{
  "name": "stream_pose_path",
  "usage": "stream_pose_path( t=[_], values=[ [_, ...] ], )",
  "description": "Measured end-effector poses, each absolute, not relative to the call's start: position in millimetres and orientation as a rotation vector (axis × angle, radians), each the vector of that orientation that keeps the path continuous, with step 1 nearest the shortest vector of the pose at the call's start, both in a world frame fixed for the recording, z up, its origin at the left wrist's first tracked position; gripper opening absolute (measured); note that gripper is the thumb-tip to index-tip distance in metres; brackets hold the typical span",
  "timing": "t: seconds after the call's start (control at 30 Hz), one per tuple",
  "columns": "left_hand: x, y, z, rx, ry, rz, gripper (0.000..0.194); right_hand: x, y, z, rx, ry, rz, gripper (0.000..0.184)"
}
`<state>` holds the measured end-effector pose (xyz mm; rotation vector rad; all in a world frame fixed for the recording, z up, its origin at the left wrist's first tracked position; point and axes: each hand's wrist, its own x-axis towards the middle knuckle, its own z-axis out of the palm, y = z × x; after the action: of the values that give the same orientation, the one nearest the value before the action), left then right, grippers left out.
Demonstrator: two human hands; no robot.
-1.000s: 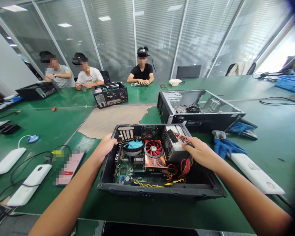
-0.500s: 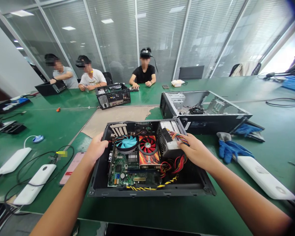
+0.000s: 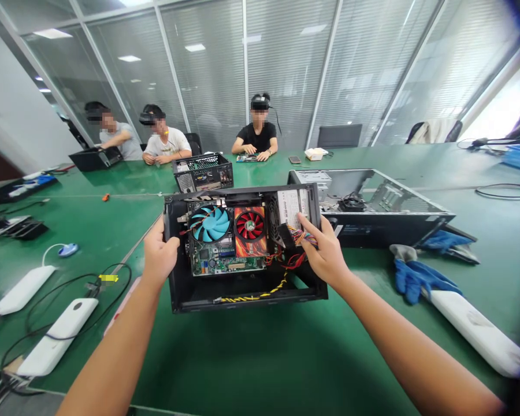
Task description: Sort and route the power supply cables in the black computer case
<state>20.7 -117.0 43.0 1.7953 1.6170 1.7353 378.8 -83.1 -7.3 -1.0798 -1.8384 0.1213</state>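
An open black computer case (image 3: 242, 296) stands tipped up on its near side on the green table (image 3: 251, 358), its inside facing me. Inside are a blue cooler fan (image 3: 210, 224), a red fan on a graphics card (image 3: 250, 226), a green motherboard (image 3: 225, 261) and a power supply (image 3: 291, 209) with coloured wires (image 3: 302, 237). My left hand (image 3: 159, 255) is closed on the case's left wall. My right hand (image 3: 325, 254) grips the right side by the power supply, fingers over the wires.
A second open case (image 3: 372, 208) lies behind to the right, a smaller one (image 3: 204, 171) further back. Blue gloves (image 3: 416, 278) and a white bar (image 3: 481, 332) lie at right. White devices (image 3: 54, 341) with black cables (image 3: 69, 283) lie at left. Three people sit at the far side.
Both hands have tilted the case from lying flat up onto its near side, so its far side rose and the inside now faces me.
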Motion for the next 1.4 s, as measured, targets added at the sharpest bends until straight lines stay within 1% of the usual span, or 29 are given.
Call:
stream_pose_path(
  t=[0.2, 0.57, 0.7, 0.87, 1.03, 1.23, 1.4],
  values=[
    [25, -97, 34, 1.819, 1.552, 1.872, 0.064, 379, -60, -26, -1.073, -1.810, -0.017, 0.064],
    [23, -86, 35, 1.866, 1.575, 1.860, 0.066, 379, -53, -28, -1.096, -1.760, -0.064, 0.070],
    [23, -75, 37, 1.877, 1.568, 1.811, 0.067, 378, -47, -25, -1.141, -1.753, -0.053, 0.068],
    [20, -54, 36, 1.865, 1.581, 1.773, 0.066, 378, -29, -16, -1.141, -1.787, -0.006, 0.061],
    [12, -34, 40, 1.840, 1.620, 1.630, 0.059, 377, -11, -3, -1.170, -1.817, 0.115, 0.051],
    [10, -26, 41, 1.813, 1.621, 1.627, 0.056, 376, -3, 2, -1.218, -1.810, 0.135, 0.050],
    [19, -24, 37, 1.808, 1.610, 1.700, 0.063, 381, -2, 0, -1.170, -1.793, 0.055, 0.053]
  ],
)
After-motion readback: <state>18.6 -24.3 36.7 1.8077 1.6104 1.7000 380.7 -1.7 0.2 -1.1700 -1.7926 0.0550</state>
